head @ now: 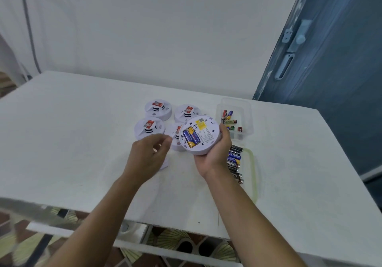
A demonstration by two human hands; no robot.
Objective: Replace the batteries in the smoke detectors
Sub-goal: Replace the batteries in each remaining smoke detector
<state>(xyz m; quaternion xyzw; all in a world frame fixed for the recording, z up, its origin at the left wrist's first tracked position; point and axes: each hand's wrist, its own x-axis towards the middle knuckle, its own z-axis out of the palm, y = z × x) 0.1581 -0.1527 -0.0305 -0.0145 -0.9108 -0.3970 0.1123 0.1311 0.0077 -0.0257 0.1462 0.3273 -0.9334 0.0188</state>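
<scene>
Head view shows your right hand (215,155) cupped under a detector (199,135), fingers wrapped round its rim and clamped on it, holding it above the table (82,142) with its back tilted toward you. Its battery bay is open and two blue-and-yellow batteries (191,137) sit side by side inside, at about 8 o'clock on the disc; a yellow label (201,124) lies at about 12 o'clock. Your left hand (147,156) hovers just at 9 o'clock of that detector, fingers loosely curled with thumb and fingertips close together; you cannot tell whether they pinch anything, as the blur hides it. A small white piece (164,164) shows on the table under that hand, mostly hidden. Four more detectors rest face up on the table: one (158,109) at 11 o'clock of the held one, one (187,111) at 12 o'clock, one (149,128) at 9 o'clock, and one (175,140) partly hidden behind the held disc. At 2 o'clock of the held detector stands a clear tub (246,122) with a few loose cells (227,118) in it. At 5 o'clock, beside your right wrist, a row of cells (234,159) lies on a clear lid (253,163).
</scene>
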